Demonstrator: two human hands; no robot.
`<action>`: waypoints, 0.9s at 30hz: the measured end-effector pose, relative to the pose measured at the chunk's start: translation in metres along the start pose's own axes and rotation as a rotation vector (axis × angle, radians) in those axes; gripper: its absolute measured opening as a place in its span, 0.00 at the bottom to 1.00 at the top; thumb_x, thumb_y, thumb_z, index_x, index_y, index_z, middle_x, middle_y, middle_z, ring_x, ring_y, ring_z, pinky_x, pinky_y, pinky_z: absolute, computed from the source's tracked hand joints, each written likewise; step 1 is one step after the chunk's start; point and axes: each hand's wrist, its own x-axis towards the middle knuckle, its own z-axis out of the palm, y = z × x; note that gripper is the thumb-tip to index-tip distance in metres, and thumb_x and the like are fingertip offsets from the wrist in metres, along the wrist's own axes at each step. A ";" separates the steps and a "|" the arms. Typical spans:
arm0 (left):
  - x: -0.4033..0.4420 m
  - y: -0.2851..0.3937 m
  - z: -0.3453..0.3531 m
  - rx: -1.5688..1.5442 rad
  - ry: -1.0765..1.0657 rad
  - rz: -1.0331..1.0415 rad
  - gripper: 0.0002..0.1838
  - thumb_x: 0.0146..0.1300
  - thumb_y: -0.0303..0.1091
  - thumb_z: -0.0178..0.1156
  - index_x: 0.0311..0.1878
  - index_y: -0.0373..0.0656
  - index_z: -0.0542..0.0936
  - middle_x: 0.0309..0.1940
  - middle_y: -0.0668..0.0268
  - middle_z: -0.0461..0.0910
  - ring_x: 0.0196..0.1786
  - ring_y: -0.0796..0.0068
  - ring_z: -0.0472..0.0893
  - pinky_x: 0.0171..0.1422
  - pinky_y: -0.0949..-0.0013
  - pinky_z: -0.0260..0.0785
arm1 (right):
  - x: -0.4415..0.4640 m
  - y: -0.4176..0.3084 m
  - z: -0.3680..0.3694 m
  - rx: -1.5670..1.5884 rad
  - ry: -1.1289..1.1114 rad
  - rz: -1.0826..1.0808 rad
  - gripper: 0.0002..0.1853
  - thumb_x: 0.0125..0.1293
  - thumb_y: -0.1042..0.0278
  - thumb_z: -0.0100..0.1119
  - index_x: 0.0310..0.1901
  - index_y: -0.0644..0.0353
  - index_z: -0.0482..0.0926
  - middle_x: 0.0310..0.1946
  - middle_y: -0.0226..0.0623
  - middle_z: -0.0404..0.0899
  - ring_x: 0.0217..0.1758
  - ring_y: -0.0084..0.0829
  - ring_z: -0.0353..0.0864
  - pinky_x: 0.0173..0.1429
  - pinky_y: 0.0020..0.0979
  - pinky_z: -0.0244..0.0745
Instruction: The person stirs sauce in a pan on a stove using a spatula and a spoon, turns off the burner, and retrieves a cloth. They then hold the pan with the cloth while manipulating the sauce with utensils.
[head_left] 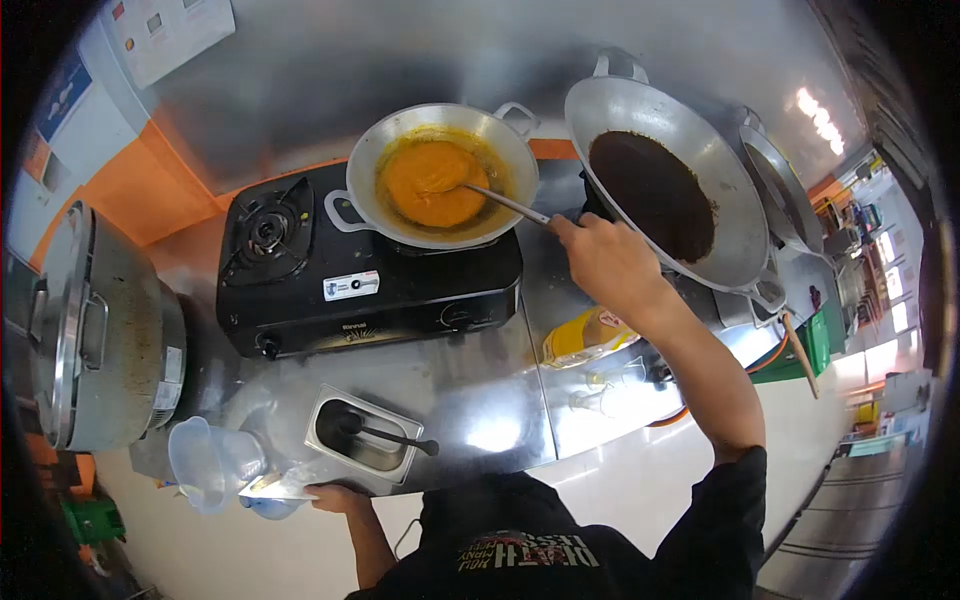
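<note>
My right hand (610, 255) is closed around the end of a long-handled metal cooking utensil (510, 204). The utensil's head is sunk in thick orange paste (435, 185), so its kind is hidden. Yellow oil rings the paste in a two-handled metal wok (365, 165) on the right burner of a black gas stove (400, 290). Down at the counter's front edge, my left hand (338, 499) has its fingers together by a bright flat edge; what they grip is unclear. Close to it are a clear plastic jug (205, 465) and a steel container (318, 440) with a black ladle (385, 434) inside.
Right of the stove stands a larger wok (735, 170) with dark brown contents. A yellow packet (590, 338) lies in front of it, under my right forearm. A big lidded pot (130, 340) is at left. The left burner (267, 230) holds no pan.
</note>
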 end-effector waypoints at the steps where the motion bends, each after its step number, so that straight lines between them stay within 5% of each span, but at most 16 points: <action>1: 0.011 -0.014 0.001 0.014 -0.020 -0.014 0.41 0.74 0.63 0.43 0.59 0.22 0.69 0.56 0.32 0.73 0.57 0.42 0.77 0.64 0.47 0.71 | -0.001 0.000 0.000 -0.016 -0.017 0.016 0.19 0.62 0.72 0.57 0.56 0.58 0.80 0.37 0.44 0.83 0.33 0.44 0.88 0.36 0.40 0.84; 7: 0.042 -0.060 0.007 0.124 -0.063 -0.048 0.43 0.75 0.64 0.41 0.63 0.22 0.67 0.59 0.31 0.71 0.59 0.40 0.76 0.67 0.48 0.69 | 0.003 -0.005 -0.013 -0.144 0.010 0.140 0.16 0.65 0.72 0.59 0.54 0.48 0.82 0.32 0.37 0.80 0.31 0.42 0.86 0.32 0.40 0.82; 9: 0.017 -0.017 -0.002 0.127 -0.117 -0.128 0.42 0.75 0.64 0.40 0.64 0.24 0.67 0.61 0.33 0.70 0.60 0.40 0.76 0.69 0.50 0.68 | 0.003 -0.005 -0.018 -0.186 -0.010 0.182 0.18 0.63 0.73 0.61 0.55 0.45 0.82 0.33 0.35 0.80 0.30 0.41 0.86 0.31 0.39 0.82; 12: 0.025 -0.024 0.002 0.136 -0.090 -0.174 0.42 0.75 0.63 0.41 0.65 0.24 0.67 0.62 0.35 0.70 0.62 0.42 0.75 0.69 0.50 0.68 | 0.002 0.001 -0.024 -0.236 0.032 0.111 0.24 0.60 0.76 0.60 0.60 0.47 0.80 0.40 0.38 0.80 0.31 0.38 0.87 0.31 0.37 0.84; 18: 0.022 -0.021 0.004 -0.017 -0.116 -0.264 0.42 0.75 0.63 0.42 0.65 0.25 0.66 0.62 0.36 0.70 0.63 0.43 0.74 0.69 0.49 0.68 | 0.004 0.001 -0.017 -0.388 0.159 0.016 0.26 0.57 0.78 0.65 0.59 0.44 0.82 0.38 0.31 0.78 0.30 0.27 0.82 0.30 0.30 0.82; 27: 0.015 -0.006 0.005 0.007 -0.137 -0.292 0.41 0.75 0.62 0.41 0.66 0.25 0.64 0.64 0.36 0.68 0.63 0.42 0.74 0.69 0.49 0.69 | 0.010 -0.002 -0.025 -0.384 0.177 0.044 0.20 0.61 0.76 0.65 0.55 0.46 0.85 0.36 0.30 0.79 0.28 0.27 0.82 0.31 0.30 0.81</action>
